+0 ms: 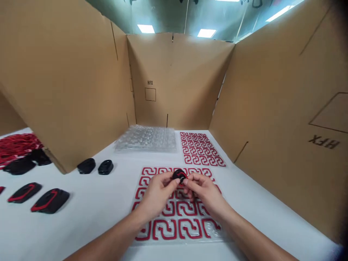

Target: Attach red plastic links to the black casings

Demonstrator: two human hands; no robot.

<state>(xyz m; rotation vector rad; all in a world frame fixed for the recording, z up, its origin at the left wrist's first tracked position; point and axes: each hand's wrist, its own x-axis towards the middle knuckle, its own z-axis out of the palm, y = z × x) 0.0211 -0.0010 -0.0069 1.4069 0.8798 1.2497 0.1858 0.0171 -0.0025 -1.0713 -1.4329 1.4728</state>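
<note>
L hand (156,190) and R hand (204,190) pinch the small black part (177,173) w/ red strip (183,174) betw. fingertips, prob. to steady it from both sides, just above the clear tray (213,229) of red pcs (155,230), prob. set beneath for easy reach.

A big brown cardboard wall (67,72) stands on the left; a flat brown cardboard wall (187,83) stands across the back, with black printed letters, HFX (150,82), above a thin black box outline (150,94); a long brown cardboard wall (272,105) stands on the right, with black letters too; bright white ceiling lights (206,33) shine up high; a white flat tabletop (89,228) lies below.
</note>
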